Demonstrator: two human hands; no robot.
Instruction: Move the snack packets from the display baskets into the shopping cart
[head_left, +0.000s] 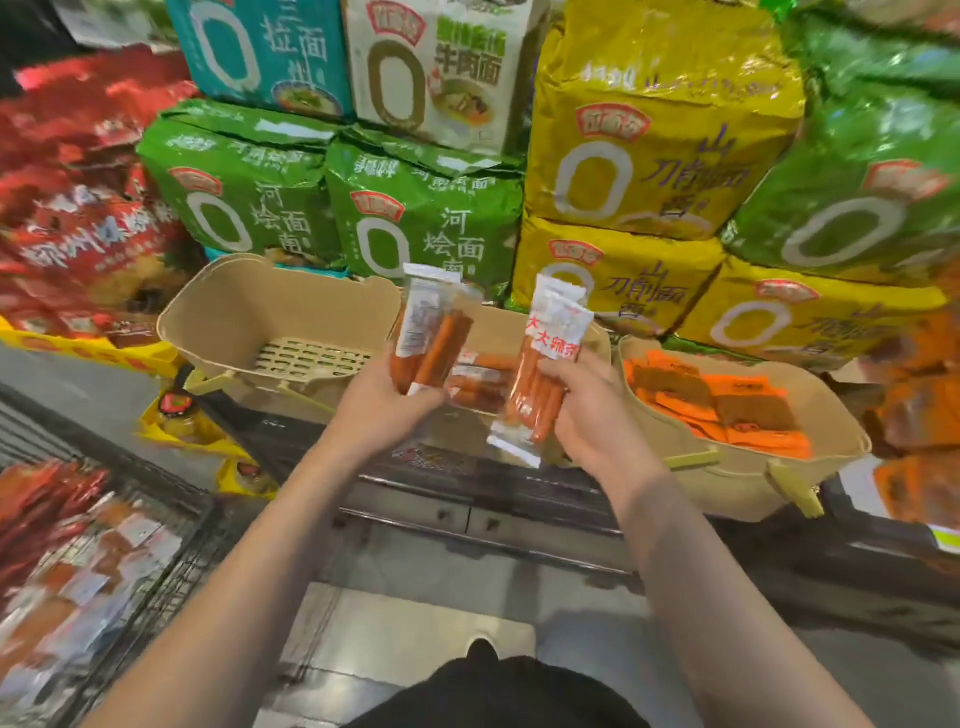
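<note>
Left hand (387, 402): gripping one clear sausage-stick packet (431, 332), upright, above middle basket (498, 322).
Right hand (587, 410): gripping what looks like two stacked packets (540, 369) of same snack; exact no. hard to tell.
Step in hand, judged: carry both loads left and down to shopping cart (171, 530), wire wall at lower left, already part-filled w/ packets.
How to do well: keep firm pinch on slippery film; swing low over cart rim; release inside, not on floor.
Baskets counted: three, all tan. Left basket (249, 306): bare. Middle: a few packets left. Right basket (810, 415): many orange sachets (717, 405).
Backdrop: stacked noodle multipacks (426, 218), green, yellow, teal.
</note>
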